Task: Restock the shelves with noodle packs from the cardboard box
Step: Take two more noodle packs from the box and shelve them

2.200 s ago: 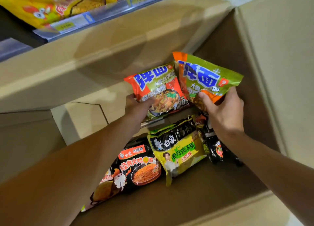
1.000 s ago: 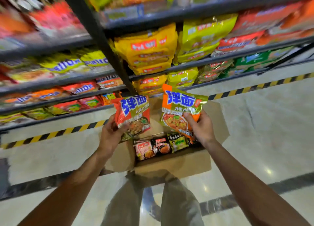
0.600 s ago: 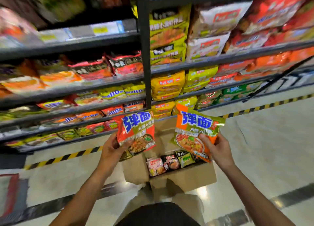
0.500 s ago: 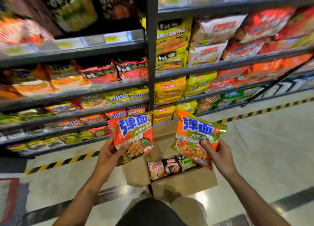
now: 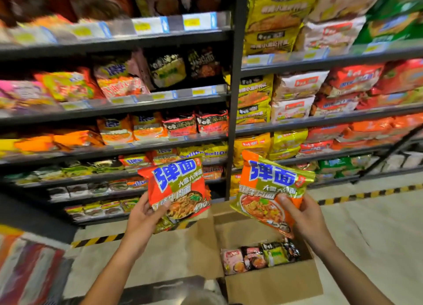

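My left hand grips a red noodle pack with blue characters by its lower left corner. My right hand grips an orange and green noodle pack by its lower right side. Both packs are held upright above the open cardboard box on the floor. Several small noodle packs lie in the bottom of the box. The shelves in front of me are stocked with noodle packs on every level.
A black upright post divides the two shelf bays. A yellow and black hazard stripe runs along the floor at the shelf base. The pale tiled floor lies to the right of the box. A striped mat is at lower left.
The view has risen from inside the box to the shelves. Both hands have lifted their packs out of the box and up, now level with the lower shelves.
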`<state>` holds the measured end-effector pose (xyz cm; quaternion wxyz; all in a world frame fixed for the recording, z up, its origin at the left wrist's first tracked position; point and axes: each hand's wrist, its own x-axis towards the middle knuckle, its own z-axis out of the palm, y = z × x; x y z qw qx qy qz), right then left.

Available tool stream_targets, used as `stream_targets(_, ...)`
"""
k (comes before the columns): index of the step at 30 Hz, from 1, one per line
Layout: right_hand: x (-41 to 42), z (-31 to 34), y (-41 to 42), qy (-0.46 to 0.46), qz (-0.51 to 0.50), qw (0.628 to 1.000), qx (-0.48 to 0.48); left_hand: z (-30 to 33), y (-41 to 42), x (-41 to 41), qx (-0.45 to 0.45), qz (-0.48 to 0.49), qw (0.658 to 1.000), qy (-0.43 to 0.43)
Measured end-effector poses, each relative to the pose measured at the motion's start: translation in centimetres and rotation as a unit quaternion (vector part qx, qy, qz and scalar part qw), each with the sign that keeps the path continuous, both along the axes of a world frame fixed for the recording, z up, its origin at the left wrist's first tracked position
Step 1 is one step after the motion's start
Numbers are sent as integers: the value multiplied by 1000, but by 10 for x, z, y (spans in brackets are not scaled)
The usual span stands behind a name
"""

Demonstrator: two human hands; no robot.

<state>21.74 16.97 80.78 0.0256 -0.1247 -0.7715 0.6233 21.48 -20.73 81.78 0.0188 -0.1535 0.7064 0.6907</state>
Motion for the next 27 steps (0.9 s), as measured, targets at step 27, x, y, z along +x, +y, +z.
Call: stream_targets(27, -58, 154, -303, 125, 20, 992, -6, 144, -288, -1, 13, 54, 986, 156)
